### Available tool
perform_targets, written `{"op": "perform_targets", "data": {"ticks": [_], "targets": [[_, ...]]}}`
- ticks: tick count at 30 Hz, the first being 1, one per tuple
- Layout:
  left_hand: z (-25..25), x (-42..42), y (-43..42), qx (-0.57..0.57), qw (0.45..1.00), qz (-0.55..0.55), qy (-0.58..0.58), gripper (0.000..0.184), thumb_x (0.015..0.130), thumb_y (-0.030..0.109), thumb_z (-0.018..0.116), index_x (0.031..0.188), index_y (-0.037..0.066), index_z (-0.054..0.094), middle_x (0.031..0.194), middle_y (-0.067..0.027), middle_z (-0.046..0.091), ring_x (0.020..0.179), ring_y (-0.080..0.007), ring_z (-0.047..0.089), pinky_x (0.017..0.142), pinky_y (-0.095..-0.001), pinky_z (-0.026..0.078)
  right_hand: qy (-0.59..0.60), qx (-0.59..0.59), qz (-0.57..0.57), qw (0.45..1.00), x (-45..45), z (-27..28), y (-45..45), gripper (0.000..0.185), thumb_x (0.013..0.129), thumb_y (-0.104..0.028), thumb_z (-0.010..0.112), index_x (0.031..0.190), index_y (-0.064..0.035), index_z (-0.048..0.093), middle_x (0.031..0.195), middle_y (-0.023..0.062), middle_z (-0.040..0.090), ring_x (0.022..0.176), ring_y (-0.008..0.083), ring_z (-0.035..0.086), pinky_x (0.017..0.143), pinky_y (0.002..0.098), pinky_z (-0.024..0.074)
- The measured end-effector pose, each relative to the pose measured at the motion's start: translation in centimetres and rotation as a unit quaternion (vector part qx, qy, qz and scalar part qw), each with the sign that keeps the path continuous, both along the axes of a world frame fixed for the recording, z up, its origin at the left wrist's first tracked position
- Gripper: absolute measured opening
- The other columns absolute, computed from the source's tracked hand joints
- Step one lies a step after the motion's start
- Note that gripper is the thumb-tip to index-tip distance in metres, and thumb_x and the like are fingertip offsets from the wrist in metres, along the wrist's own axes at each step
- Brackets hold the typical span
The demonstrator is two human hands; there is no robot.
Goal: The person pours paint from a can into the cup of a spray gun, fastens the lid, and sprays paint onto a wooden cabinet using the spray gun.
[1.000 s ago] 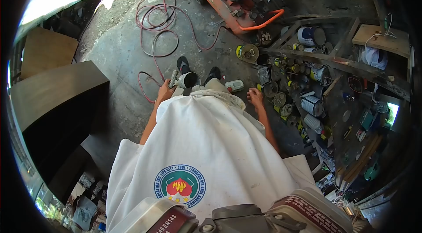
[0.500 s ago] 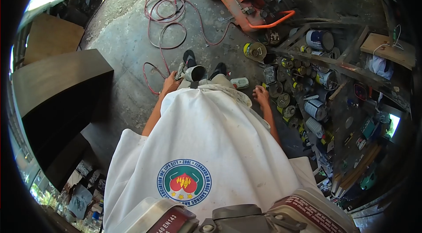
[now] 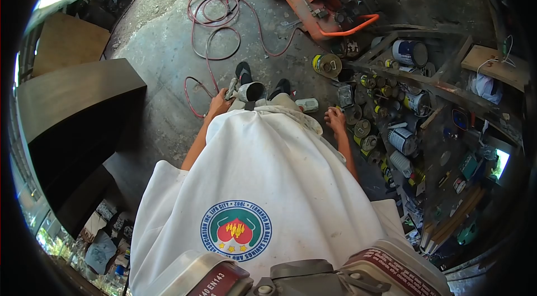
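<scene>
Gripping on the person's own left side, the left hand (image 3: 219, 102) is wrapping its fingers around the handle of what looks like a spray gun (image 3: 231, 87), and the metal cup (image 3: 250, 92) is sitting just to the right of that grip, in front of the waist! Look at the line-up: the gun's body is seemingly running forward from the fist, the cup is showing its dark mouth, and the left hand is clearly the nearer one. Over on the other side, the right hand (image 3: 335, 119) is hanging with curled fingers; whether it's holding anything, I can't tell. Between cup and right hand a pale container (image 3: 307, 105) is lying crosswise, nearer the right. Red hose (image 3: 212, 75) is trailing towards the left hand, its join hidden. Against a second ago, the whole view is sitting slightly further right and higher, while gun and cup are keeping their place beside the left hand.
</scene>
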State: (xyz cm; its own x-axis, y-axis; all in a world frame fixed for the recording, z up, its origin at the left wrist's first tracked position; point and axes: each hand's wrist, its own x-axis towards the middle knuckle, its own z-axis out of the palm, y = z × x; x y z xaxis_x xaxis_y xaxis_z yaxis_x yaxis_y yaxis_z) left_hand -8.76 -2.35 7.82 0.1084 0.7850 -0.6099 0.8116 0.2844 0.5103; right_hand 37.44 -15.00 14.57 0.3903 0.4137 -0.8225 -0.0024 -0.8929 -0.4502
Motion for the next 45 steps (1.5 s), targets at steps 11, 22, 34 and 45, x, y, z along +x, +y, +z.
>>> {"op": "perform_targets", "data": {"ticks": [11,22,34,45], "targets": [[0.7,0.3,0.2,0.005,1.000,-0.001,0.007,0.054,0.084,0.040,0.071,0.128,0.013,0.053,0.108,-0.0207,0.068,0.102,-0.0439,0.063,0.083,-0.0488,0.050,-0.006,0.003,0.001,1.000,0.1,-0.2,-0.2,0.030,0.098,-0.027,0.056,0.123,-0.0118,0.060,0.104,0.0032,0.068,0.087,0.0130,0.065,0.074,0.0314,0.0531],[0.0,0.1,0.1,-0.005,1.000,0.002,-0.017,0.053,0.085,0.039,0.071,0.128,0.013,0.052,0.110,-0.0197,0.068,0.103,-0.0433,0.063,0.083,-0.0483,0.050,-0.011,0.013,0.005,1.000,0.2,-1.1,-0.6,0.030,0.097,-0.027,0.057,0.122,-0.0122,0.061,0.102,0.0022,0.069,0.085,0.0120,0.065,0.072,0.0307,0.0528],[0.0,0.3,-0.2,-0.002,1.000,0.004,-0.027,0.054,0.085,0.038,0.070,0.129,0.014,0.052,0.116,-0.0183,0.066,0.107,-0.0423,0.062,0.087,-0.0473,0.049,0.001,0.013,0.003,1.000,0.2,-0.7,-0.5,0.031,0.098,-0.028,0.056,0.124,-0.0115,0.060,0.105,0.0022,0.068,0.087,0.0122,0.065,0.074,0.0305,0.0526],[0.2,0.0,0.2,-0.013,1.000,0.003,-0.024,0.054,0.085,0.039,0.070,0.130,0.014,0.052,0.116,-0.0188,0.066,0.107,-0.0430,0.061,0.087,-0.0483,0.049,-0.001,0.007,0.001,1.000,-0.8,-0.5,-0.6,0.028,0.098,-0.026,0.056,0.121,-0.0117,0.061,0.105,0.0026,0.068,0.087,0.0123,0.065,0.073,0.0304,0.0527]]}}
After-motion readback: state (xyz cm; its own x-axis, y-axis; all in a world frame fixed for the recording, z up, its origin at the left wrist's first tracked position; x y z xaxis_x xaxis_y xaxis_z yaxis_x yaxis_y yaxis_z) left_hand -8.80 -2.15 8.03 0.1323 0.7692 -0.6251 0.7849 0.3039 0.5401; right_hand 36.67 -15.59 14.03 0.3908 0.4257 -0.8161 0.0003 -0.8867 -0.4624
